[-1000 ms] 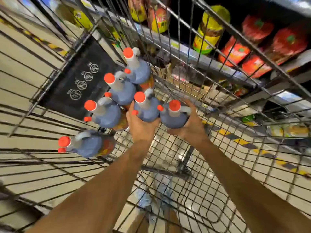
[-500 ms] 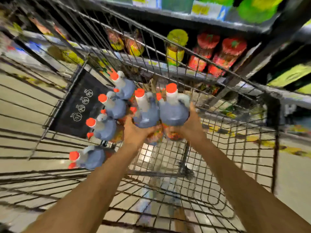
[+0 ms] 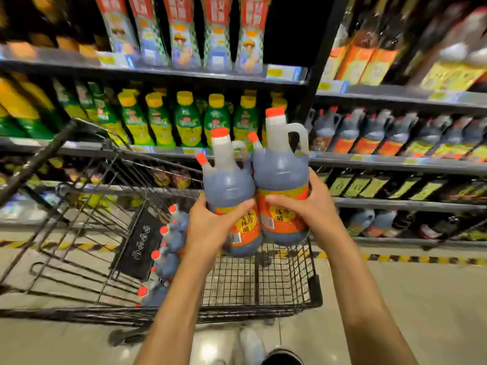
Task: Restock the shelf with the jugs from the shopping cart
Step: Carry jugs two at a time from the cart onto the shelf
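I hold two dark-liquid jugs with orange caps and orange-yellow labels upright, side by side, above the shopping cart [image 3: 313, 291]. My left hand [image 3: 210, 227] grips the left jug [image 3: 229, 188] around its label. My right hand [image 3: 308, 204] wraps the right jug [image 3: 280, 172], which stands slightly higher. Several more of the same jugs [image 3: 168, 248] stand in a row along the cart's left inner side. The shelf [image 3: 395, 164] to the right carries a row of matching jugs [image 3: 369, 133].
Green bottles with yellow caps [image 3: 184, 119] fill the shelf behind the cart. Tall cartons [image 3: 181, 30] stand on the top shelf. A lower right shelf holds a few more jugs [image 3: 369, 222]. A black upright post [image 3: 316, 75] divides the shelf bays. My shoes [image 3: 263, 349] show below.
Both hands have lifted the two jugs up out of the cart to shelf height, and my view has tilted up from the cart floor to the shelves.
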`<action>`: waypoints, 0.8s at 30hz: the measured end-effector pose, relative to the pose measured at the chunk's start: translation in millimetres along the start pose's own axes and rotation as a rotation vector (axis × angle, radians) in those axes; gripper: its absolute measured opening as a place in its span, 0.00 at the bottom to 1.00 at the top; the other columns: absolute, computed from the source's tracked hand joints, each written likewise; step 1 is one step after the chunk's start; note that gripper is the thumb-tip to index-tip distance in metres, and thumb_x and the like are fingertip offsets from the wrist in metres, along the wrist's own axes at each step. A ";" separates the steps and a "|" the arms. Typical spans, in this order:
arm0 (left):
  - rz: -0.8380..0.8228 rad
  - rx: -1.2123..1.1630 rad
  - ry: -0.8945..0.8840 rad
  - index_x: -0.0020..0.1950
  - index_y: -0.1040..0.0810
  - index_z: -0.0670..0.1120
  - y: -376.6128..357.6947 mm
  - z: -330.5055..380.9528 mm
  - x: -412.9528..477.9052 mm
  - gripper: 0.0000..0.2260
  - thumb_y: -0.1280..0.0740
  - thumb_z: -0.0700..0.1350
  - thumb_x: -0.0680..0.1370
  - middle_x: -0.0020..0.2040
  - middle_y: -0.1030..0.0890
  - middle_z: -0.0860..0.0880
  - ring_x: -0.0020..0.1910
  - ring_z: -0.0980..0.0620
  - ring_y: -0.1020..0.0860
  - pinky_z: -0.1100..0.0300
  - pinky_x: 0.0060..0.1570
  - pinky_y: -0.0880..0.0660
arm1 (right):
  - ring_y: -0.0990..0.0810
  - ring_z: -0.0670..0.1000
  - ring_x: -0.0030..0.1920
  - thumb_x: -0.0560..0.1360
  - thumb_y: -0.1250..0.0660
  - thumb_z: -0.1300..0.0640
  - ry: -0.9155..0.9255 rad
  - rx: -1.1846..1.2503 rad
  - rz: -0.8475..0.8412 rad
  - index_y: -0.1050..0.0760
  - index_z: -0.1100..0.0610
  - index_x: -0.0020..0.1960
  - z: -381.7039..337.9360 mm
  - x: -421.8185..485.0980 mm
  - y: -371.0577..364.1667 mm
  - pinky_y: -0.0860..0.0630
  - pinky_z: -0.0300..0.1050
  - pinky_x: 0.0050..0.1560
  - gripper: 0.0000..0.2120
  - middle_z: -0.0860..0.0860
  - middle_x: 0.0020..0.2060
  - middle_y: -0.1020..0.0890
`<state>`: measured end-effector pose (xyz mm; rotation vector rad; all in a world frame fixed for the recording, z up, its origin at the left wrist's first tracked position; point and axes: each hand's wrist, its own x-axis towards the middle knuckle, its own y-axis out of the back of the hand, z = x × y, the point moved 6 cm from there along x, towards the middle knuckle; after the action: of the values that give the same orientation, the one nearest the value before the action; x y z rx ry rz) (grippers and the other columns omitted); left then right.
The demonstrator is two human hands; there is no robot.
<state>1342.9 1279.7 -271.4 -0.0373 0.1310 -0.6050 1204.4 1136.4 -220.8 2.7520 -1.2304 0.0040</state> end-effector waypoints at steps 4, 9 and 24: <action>-0.118 -0.093 -0.069 0.54 0.20 0.48 -8.5 65.4 -30.0 0.25 0.22 0.48 0.59 0.49 0.14 0.47 0.47 0.47 0.15 0.52 0.45 0.19 | 0.15 0.47 0.52 0.57 0.17 0.56 0.084 0.048 0.089 0.26 0.54 0.63 -58.6 -38.6 15.5 0.19 0.41 0.47 0.37 0.48 0.54 0.15; -0.299 -0.061 -0.163 0.60 0.21 0.49 -24.3 117.0 -53.7 0.30 0.21 0.52 0.59 0.51 0.15 0.51 0.48 0.50 0.16 0.53 0.44 0.20 | 0.16 0.47 0.53 0.58 0.18 0.53 0.145 0.097 0.216 0.27 0.52 0.65 -99.6 -76.6 34.8 0.18 0.48 0.51 0.37 0.48 0.56 0.16; -0.495 -0.069 -0.250 0.52 0.20 0.52 -99.2 160.9 -86.8 0.26 0.21 0.50 0.56 0.44 0.14 0.55 0.41 0.55 0.15 0.61 0.35 0.21 | 0.15 0.54 0.53 0.62 0.19 0.56 0.216 0.194 0.366 0.28 0.50 0.67 -123.6 -119.4 107.6 0.17 0.54 0.50 0.36 0.52 0.57 0.16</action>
<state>1237.8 1246.9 -95.0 -0.2160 -0.1055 -1.0830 1050.9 1168.4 -92.4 2.5424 -1.7231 0.4643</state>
